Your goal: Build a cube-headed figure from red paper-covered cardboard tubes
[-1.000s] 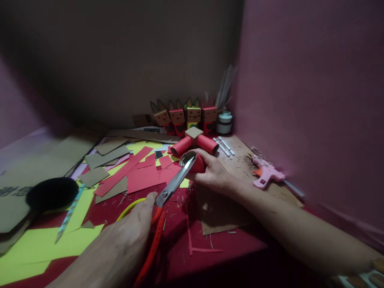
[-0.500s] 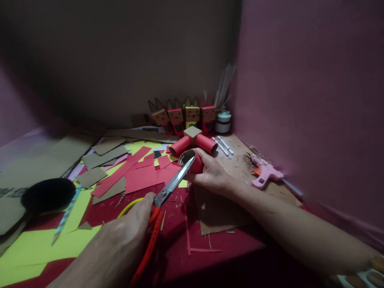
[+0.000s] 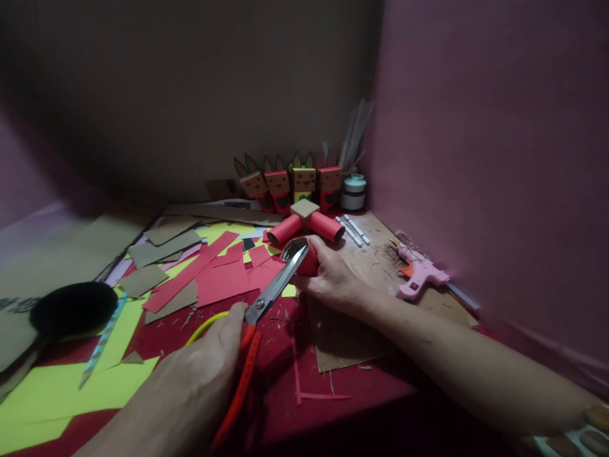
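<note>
My left hand (image 3: 214,349) is closed on a pair of scissors (image 3: 273,290) with red and yellow handles. The blades point up and to the right, and look nearly closed. Their tips lie at the open end of a red cardboard tube (image 3: 309,261). My right hand (image 3: 333,277) wraps round this tube, its ragged mouth facing left toward the scissors. Just behind it, two red tubes (image 3: 326,226) lie spread apart, with a small brown cardboard box (image 3: 305,209) where they meet.
Several box-headed figures (image 3: 277,181) stand at the back beside a white jar (image 3: 353,192). A pink glue gun (image 3: 422,270) lies right. Red paper (image 3: 222,282), cardboard scraps and a striped pencil (image 3: 103,339) lie left, near a black round object (image 3: 73,308).
The scissor tips and the held tube have shifted very slightly, and the red handle sits a little further right. Both hands keep their holds.
</note>
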Action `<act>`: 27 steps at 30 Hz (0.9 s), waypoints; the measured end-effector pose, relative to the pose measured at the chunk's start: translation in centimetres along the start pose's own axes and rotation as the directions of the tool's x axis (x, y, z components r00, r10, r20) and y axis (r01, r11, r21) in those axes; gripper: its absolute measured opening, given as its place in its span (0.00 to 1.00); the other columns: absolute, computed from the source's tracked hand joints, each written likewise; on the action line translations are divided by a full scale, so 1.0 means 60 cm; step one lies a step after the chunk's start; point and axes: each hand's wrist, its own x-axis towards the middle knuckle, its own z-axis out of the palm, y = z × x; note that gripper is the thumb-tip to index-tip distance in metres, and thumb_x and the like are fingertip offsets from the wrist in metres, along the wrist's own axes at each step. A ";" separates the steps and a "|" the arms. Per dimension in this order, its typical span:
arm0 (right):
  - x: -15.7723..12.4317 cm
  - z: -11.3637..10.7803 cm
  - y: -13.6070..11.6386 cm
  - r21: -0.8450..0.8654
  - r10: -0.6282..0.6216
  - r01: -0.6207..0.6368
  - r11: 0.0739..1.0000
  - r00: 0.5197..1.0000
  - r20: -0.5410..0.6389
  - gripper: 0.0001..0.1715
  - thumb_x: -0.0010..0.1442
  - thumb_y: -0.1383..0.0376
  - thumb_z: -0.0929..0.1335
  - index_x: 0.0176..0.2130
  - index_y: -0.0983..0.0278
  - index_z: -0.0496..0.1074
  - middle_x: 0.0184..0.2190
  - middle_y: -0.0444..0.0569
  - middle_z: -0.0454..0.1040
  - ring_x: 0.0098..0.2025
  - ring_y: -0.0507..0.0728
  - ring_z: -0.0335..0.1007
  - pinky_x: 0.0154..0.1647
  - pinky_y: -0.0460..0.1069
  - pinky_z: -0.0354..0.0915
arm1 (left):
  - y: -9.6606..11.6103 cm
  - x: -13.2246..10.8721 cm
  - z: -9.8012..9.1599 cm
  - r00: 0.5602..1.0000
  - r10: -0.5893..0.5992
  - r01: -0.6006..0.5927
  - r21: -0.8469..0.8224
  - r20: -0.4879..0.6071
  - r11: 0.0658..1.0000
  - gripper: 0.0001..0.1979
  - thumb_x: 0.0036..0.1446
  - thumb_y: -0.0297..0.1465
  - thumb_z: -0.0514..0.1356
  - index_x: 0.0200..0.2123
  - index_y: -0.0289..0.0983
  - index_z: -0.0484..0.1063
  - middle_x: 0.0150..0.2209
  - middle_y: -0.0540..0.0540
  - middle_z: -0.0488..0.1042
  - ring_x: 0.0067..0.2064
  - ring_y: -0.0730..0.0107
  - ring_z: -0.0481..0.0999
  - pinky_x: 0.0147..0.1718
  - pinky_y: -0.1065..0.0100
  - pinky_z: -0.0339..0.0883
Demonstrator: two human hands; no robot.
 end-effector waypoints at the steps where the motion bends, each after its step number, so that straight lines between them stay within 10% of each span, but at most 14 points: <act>1: 0.000 -0.001 -0.001 -0.009 -0.003 0.003 1.000 1.000 -0.009 0.20 0.52 0.63 0.73 0.44 0.62 0.66 0.40 0.49 0.72 0.41 0.59 0.70 0.44 0.56 0.70 | -0.003 0.000 0.003 1.000 0.005 -0.007 0.046 0.031 0.999 0.31 0.57 0.33 0.53 0.63 0.33 0.59 0.47 0.33 0.78 0.36 0.56 0.83 0.29 0.66 0.71; 12: 0.002 -0.006 -0.010 0.038 -0.013 0.012 0.999 1.000 0.006 0.20 0.50 0.67 0.70 0.45 0.63 0.68 0.39 0.48 0.73 0.42 0.59 0.70 0.45 0.56 0.69 | -0.032 0.000 0.030 0.986 0.152 -0.147 0.073 -0.063 0.986 0.27 0.54 0.34 0.49 0.57 0.33 0.64 0.42 0.35 0.80 0.31 0.53 0.82 0.27 0.60 0.72; 22: 0.003 -0.005 -0.008 0.132 0.024 -0.026 0.991 1.000 0.012 0.22 0.48 0.66 0.73 0.44 0.62 0.69 0.42 0.48 0.73 0.46 0.61 0.71 0.48 0.58 0.69 | 0.013 0.008 -0.010 0.984 -0.137 0.142 -0.034 0.117 0.989 0.32 0.56 0.43 0.51 0.61 0.35 0.62 0.44 0.38 0.79 0.38 0.53 0.82 0.33 0.61 0.75; 27: 0.003 -0.003 -0.005 0.183 0.057 -0.061 0.981 0.998 0.027 0.23 0.48 0.66 0.74 0.44 0.61 0.69 0.41 0.47 0.73 0.45 0.60 0.71 0.45 0.56 0.71 | 0.001 0.003 0.009 0.997 -0.070 0.070 -0.034 -0.016 0.997 0.33 0.56 0.42 0.53 0.64 0.37 0.58 0.50 0.37 0.77 0.43 0.52 0.81 0.35 0.62 0.74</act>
